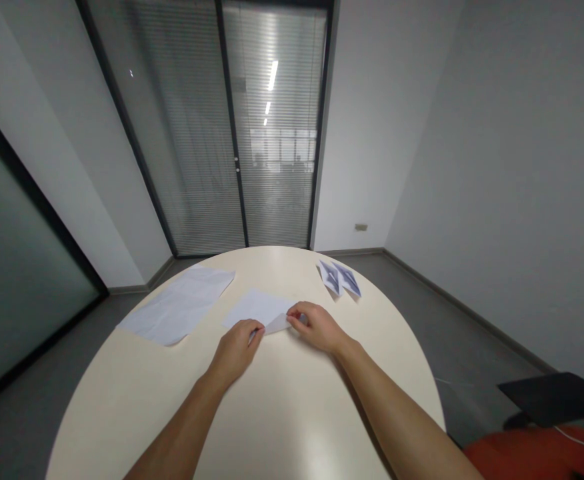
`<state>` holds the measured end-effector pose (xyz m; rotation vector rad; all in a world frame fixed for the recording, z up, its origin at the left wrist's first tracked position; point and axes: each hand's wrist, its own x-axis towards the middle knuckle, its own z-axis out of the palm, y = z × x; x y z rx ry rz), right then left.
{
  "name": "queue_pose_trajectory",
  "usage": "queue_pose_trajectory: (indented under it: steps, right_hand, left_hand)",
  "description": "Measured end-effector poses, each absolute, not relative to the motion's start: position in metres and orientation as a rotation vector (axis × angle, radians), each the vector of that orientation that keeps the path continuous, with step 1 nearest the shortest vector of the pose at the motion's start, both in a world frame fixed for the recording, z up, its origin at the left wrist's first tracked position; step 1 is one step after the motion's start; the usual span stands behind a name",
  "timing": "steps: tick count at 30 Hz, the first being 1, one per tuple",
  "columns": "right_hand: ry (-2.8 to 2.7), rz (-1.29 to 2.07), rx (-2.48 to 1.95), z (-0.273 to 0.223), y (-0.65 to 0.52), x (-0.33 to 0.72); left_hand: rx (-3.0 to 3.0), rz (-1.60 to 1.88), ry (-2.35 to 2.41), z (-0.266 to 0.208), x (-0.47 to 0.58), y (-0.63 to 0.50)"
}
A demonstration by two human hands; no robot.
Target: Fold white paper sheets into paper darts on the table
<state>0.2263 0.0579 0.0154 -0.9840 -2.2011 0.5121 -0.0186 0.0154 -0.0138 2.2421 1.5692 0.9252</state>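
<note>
While I have left hand [239,349] pinching the white paper sheet [259,306]'s near edge, right hand [318,326] pinches its right side.

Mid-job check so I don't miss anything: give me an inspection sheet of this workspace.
Surface: pale, round-edged table, glare on its near part.
Job's things: small sheet, near edge folded over.
Clutter (other items): large sheet at left; folded paper at far right.
Hands: left hand and right hand pinch the small sheet's near side.
Cables: thin white cable across a red item, lower right.
Surroundings: glass panels with blinds, pale walls, grey floor.
</note>
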Motion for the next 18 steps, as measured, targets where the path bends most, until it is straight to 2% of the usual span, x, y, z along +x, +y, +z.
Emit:
queue_pose_trajectory:
  steps: [18]
  right_hand:
    - [-2.160,0.533,-1.121,0.0084,0.0628,0.2270]
  left_hand:
    - [2.141,0.940,1.562,-0.0125,-0.0168,0.0137]
